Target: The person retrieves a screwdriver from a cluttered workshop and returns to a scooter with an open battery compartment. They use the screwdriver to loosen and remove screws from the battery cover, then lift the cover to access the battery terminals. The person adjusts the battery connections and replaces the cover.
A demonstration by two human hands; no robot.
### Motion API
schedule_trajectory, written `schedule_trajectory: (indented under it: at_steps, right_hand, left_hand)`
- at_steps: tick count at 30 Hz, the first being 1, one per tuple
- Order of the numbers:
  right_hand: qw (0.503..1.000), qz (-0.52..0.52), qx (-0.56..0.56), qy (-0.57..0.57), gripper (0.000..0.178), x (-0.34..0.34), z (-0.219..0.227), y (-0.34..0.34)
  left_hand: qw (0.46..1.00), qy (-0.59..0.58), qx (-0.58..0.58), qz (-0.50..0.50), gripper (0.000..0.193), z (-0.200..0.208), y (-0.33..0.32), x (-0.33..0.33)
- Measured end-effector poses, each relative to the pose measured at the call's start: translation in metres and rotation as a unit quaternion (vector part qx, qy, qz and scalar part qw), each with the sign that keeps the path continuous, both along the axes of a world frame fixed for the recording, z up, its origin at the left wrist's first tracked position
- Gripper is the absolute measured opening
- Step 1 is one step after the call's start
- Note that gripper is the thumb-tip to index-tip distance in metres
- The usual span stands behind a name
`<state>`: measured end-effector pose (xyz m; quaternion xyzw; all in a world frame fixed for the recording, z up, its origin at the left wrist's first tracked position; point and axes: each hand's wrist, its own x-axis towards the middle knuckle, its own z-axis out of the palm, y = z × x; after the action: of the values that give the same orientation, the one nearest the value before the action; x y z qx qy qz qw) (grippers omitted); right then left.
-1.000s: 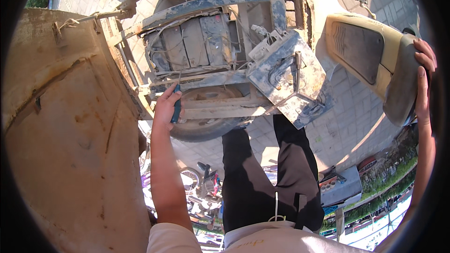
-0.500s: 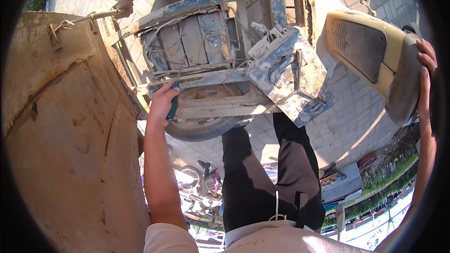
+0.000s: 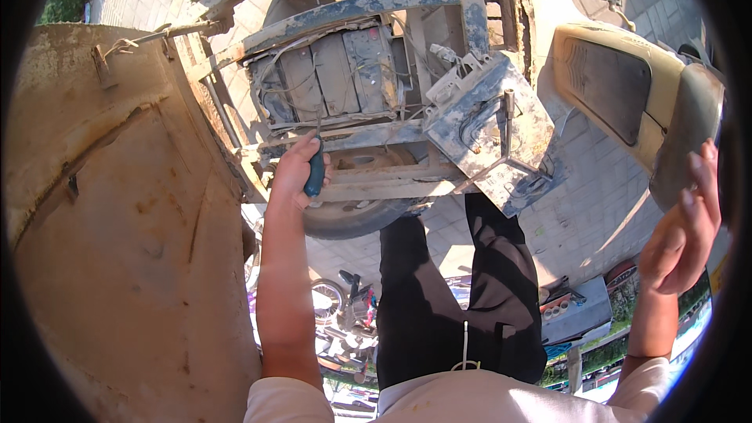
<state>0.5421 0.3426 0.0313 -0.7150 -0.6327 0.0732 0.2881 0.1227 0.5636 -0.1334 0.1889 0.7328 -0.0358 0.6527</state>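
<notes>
My left hand (image 3: 296, 166) is closed around the dark teal handle of a screwdriver (image 3: 315, 168). Its thin shaft points up toward the row of dusty batteries (image 3: 337, 70) set in the vehicle's rusty frame (image 3: 345, 12). Loose wires run across the battery tops. On the right, my right hand (image 3: 683, 227) is raised with its fingers stretched out, holding nothing, just below the worn dark end of the cream seat base (image 3: 603, 78). A dirty metal plate with a bracket (image 3: 489, 137) sits tilted on the frame between the batteries and the seat base.
A large rusty tan panel (image 3: 125, 227) stands along the left side, close to my left forearm. Below the frame lies a wheel (image 3: 352, 219). Paving (image 3: 587, 172) spreads under the vehicle. Behind me are a parked motorbike (image 3: 356, 301) and a grey box (image 3: 580, 313).
My right hand has come off the seat's end and moved down and inward. The left hand, still gripping the screwdriver, appears slightly further right as the whole view shifts.
</notes>
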Motion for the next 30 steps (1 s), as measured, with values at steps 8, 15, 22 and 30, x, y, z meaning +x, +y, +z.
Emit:
schedule_trajectory:
  at_steps: [8, 15, 22, 30]
  right_hand:
    - [0.885, -0.019, 0.109, 0.452, 0.027, -0.289, -0.085, 0.116]
    - [0.911, -0.166, -0.136, 0.351, 0.027, -0.342, -0.129, 0.186]
    - [0.938, -0.038, 0.149, 0.311, 0.024, -0.344, -0.111, 0.159]
    - [0.935, -0.054, 0.047, 0.348, 0.023, -0.352, -0.167, 0.156]
  left_hand:
    - [0.979, -0.115, -0.039, 0.161, 0.04, -0.014, -0.002, -0.017]
    - [0.963, -0.13, 0.04, 0.234, 0.024, 0.002, -0.015, -0.007]
    - [0.982, -0.103, 0.003, 0.158, 0.015, -0.011, -0.001, -0.016]
    - [0.978, -0.132, 0.001, 0.164, 0.015, -0.009, -0.004, -0.024]
